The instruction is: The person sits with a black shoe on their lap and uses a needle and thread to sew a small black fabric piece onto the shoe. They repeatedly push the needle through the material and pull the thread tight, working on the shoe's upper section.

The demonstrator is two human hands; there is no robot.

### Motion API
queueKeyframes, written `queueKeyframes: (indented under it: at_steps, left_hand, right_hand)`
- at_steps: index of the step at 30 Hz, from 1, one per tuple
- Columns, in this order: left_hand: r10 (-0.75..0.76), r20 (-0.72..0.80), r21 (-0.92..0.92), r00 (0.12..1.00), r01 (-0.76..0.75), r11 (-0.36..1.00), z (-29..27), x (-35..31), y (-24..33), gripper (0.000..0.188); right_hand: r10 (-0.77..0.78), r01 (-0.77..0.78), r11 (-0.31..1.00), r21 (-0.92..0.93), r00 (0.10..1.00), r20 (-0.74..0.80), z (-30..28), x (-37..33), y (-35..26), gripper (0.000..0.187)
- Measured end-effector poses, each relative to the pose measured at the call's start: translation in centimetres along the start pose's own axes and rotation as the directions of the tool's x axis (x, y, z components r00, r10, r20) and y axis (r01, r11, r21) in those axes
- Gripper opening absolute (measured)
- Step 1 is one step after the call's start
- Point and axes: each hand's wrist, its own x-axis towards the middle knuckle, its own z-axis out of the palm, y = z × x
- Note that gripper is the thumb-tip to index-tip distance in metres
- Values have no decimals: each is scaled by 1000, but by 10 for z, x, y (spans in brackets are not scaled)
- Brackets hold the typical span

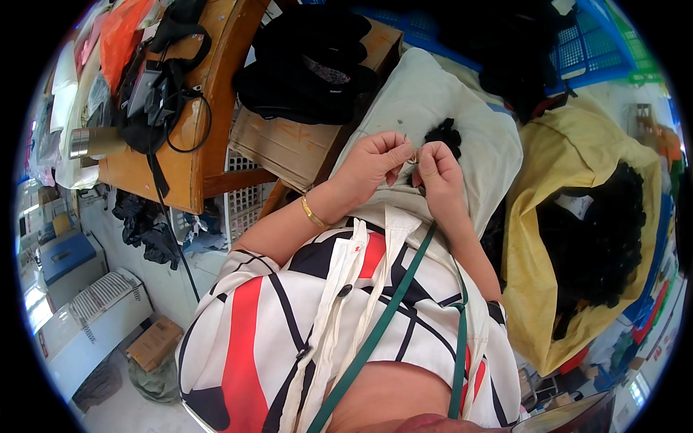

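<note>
Pinched, both hands: left hand (pixel 381 160) has thumb and forefinger closed on a thin brownish piece (pixel 413 159), too small to identify. Right hand (pixel 442 175), just beside it: thumb and forefinger also together; whether on the same piece, cannot tell. Piece sits over the pale cloth (pixel 386 108). Black tuft (pixel 446 136) on the cloth; yellow sack (pixel 523 209) right of the cloth. Handling, my judgement: light pinch, tips close, elbows tucked, piece clear of the tuft so nothing snags.
</note>
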Motion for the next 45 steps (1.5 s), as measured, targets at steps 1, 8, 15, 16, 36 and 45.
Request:
queueKeyframes:
  at_steps: [1,8,15,16,36,45]
  left_hand:
    - [-4,4,-16,1000,4,1000,0,0,2,13]
    - [17,-30,-17,999,-17,1000,-7,4,8,12]
    - [319,-110,251,941,-285,925,-25,6,12,11]
    - [325,-144,262,935,-281,923,-30,5,13,11]
    - [157,-420,-147,894,-238,960,-111,-13,25,8]
    - [178,-330,-156,927,-239,958,-103,-14,23,14]
  right_hand:
    - [44,-48,982,180,999,26,1,0,-2,15]
    - [84,-85,996,24,996,15,0,9,-12,17]
    - [-265,284,832,-476,958,107,12,18,-22,12]
    - [-341,377,761,-527,925,169,19,18,-29,11]
    - [-493,273,-62,-960,828,268,-7,185,-44,14]
    - [309,-124,864,-489,896,319,81,117,-10,15]
